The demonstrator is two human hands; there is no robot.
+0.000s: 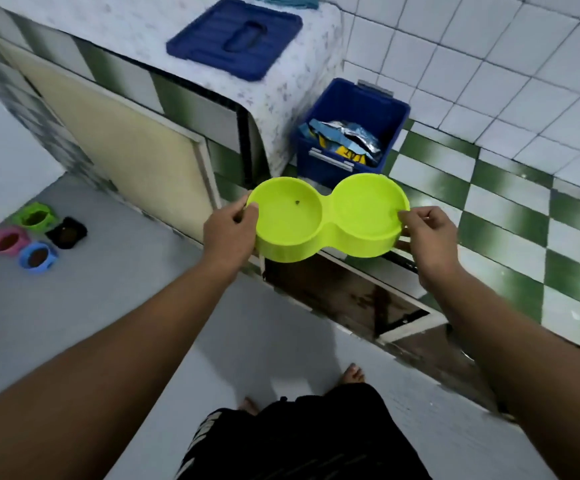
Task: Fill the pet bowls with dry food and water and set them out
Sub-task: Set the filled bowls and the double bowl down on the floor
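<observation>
Double bowl (328, 216), lime green, held in the air at both ends, both wells nearly empty.
Left hand (228, 233) fingers pinch the 9 o'clock rim, right hand (427, 237) fingers the 3 o'clock rim. Open blue bin (351, 133) with food bags at 12; four small filled bowls (37, 237) on the floor at 9.

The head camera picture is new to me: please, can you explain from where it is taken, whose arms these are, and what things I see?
The camera sits on a person's head and looks forward and down, so both arms are the person's own. The left hand and right hand each grip one end of a yellow-green double bowl, nearly empty except for one small dark speck. Behind it, an open blue bin on the floor holds crumpled food bags. Its blue lid lies on the counter. At left, four small bowls, already filled with brown food, stand on the floor.
</observation>
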